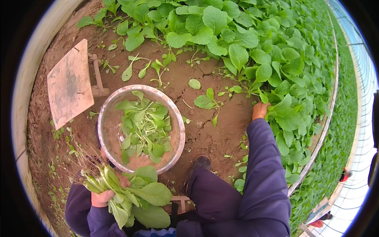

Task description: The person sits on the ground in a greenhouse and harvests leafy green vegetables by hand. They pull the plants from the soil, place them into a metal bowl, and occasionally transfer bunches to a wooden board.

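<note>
My left hand (102, 198) is closed around a bunch of uprooted leafy greens (152, 192), low on the left. Thin soil-covered roots stick out toward the upper left, and broad leaves spread to the right. My right hand (260, 110) reaches to the base of the standing leafy green plants (288, 115) at the edge of the bed. Leaves cover its fingertips, so its grip is hidden. Between my arms, a worn round metal basin (114, 145) rests on the soil with a loose heap of small greens (145, 127) inside it.
Left of the basin stands a low wooden stool (71, 84) with a pale board. Loose leaves and seedlings (205, 101) are scattered over brown soil (189, 121). A pale hose-like line (334, 80) crosses the dense bed at right. My shoe (197, 169) is below the basin.
</note>
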The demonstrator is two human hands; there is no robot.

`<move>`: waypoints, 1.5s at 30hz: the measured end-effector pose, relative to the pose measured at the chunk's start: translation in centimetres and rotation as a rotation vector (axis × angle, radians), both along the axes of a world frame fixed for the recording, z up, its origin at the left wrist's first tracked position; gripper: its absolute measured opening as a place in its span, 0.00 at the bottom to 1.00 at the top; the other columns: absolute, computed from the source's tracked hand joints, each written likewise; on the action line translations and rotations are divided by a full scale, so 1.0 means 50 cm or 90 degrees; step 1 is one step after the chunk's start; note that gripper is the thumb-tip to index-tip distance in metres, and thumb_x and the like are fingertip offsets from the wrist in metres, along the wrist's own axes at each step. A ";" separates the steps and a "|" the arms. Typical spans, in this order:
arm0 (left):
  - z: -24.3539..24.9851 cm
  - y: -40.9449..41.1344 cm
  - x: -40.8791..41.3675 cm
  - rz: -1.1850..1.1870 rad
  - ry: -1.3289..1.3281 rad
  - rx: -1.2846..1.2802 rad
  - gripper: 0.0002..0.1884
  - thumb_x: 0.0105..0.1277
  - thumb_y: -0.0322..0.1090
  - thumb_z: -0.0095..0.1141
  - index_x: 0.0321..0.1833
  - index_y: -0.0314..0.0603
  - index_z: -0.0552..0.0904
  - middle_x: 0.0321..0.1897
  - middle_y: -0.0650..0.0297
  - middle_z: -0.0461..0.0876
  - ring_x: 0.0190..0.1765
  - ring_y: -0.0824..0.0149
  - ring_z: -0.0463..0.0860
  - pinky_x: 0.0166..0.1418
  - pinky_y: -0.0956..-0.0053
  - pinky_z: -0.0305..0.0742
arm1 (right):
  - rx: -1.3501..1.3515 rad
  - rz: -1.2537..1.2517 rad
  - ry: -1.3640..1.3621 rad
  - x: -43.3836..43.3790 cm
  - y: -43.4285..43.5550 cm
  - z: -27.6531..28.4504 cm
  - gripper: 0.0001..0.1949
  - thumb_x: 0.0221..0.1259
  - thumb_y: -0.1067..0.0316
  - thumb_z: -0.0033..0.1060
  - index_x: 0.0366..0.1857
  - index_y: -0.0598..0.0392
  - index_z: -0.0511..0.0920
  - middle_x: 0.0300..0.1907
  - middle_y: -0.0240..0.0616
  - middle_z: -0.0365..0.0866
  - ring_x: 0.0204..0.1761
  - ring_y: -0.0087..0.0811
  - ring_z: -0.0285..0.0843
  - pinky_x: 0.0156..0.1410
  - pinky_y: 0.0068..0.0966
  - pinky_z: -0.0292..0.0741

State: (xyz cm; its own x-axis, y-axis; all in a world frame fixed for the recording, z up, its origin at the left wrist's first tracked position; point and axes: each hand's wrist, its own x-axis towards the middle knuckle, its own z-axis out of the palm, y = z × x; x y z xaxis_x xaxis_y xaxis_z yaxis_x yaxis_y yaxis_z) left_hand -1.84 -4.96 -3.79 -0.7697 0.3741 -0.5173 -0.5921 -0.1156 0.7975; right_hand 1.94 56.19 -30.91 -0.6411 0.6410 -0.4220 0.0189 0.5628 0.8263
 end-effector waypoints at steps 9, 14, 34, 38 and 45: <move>0.003 -0.010 0.006 -0.063 -0.001 0.013 0.33 0.51 0.45 0.72 0.54 0.33 0.72 0.35 0.54 0.80 0.41 0.54 0.80 0.50 0.54 0.76 | -0.051 -0.042 -0.098 -0.013 -0.050 0.017 0.17 0.71 0.61 0.49 0.60 0.44 0.79 0.60 0.26 0.79 0.60 0.37 0.78 0.58 0.51 0.72; 0.028 0.002 0.004 -0.151 0.037 0.058 0.29 0.60 0.41 0.66 0.58 0.28 0.73 0.43 0.50 0.83 0.53 0.49 0.82 0.62 0.51 0.74 | -0.168 -0.024 0.076 -0.022 -0.134 0.091 0.17 0.66 0.53 0.55 0.52 0.49 0.82 0.49 0.34 0.85 0.51 0.38 0.83 0.52 0.47 0.73; 0.050 0.026 0.062 -0.111 0.215 0.117 0.24 0.58 0.25 0.65 0.60 0.36 0.76 0.49 0.65 0.83 0.50 0.73 0.80 0.56 0.72 0.76 | -1.423 -0.262 0.611 -0.083 -0.598 0.671 0.19 0.59 0.74 0.68 0.54 0.60 0.77 0.46 0.32 0.83 0.48 0.22 0.78 0.56 0.23 0.75; 0.099 0.010 0.078 -0.075 0.293 0.092 0.26 0.57 0.23 0.65 0.61 0.36 0.75 0.52 0.64 0.81 0.53 0.71 0.79 0.58 0.71 0.75 | -1.413 -0.090 0.724 -0.069 -0.713 0.734 0.15 0.59 0.73 0.68 0.49 0.60 0.78 0.46 0.33 0.84 0.47 0.24 0.79 0.54 0.24 0.76; 0.109 -0.014 0.082 -0.058 0.351 0.132 0.33 0.55 0.25 0.68 0.65 0.35 0.70 0.56 0.62 0.79 0.58 0.71 0.77 0.63 0.71 0.72 | -1.237 0.194 0.736 -0.038 -0.763 0.749 0.13 0.59 0.73 0.59 0.48 0.61 0.77 0.45 0.37 0.84 0.46 0.26 0.80 0.53 0.26 0.75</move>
State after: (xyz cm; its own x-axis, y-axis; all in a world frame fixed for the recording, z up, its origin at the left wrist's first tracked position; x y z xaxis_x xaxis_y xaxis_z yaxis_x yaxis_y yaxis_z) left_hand 2.27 -5.67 1.67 -0.8644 0.5012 0.0402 -0.1120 -0.2699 0.9564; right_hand 0.04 18.02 6.54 -0.9550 -0.0741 0.2872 -0.2861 0.4857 -0.8260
